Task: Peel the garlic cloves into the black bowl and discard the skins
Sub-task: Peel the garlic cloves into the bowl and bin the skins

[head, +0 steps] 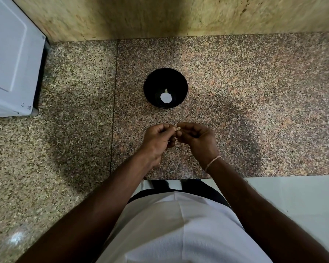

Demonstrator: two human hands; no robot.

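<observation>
Speckled granite countertop (235, 111) is carrying a black bowl (150, 80) with something white lying at its bottom, set just beyond the hands. Both the left hand (157, 140) and the right hand (198, 138) are curling their fingers, together pinching a small garlic clove (178, 128) between the fingertips above the counter. White appliance (11, 59) is sitting at the far left.

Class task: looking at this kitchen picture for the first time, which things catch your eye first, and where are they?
The black bowl stands out at the counter's middle, with something white in its bottom. Just nearer, the left hand and right hand meet, pinching a small garlic clove between them. A white appliance sits at far left.
</observation>
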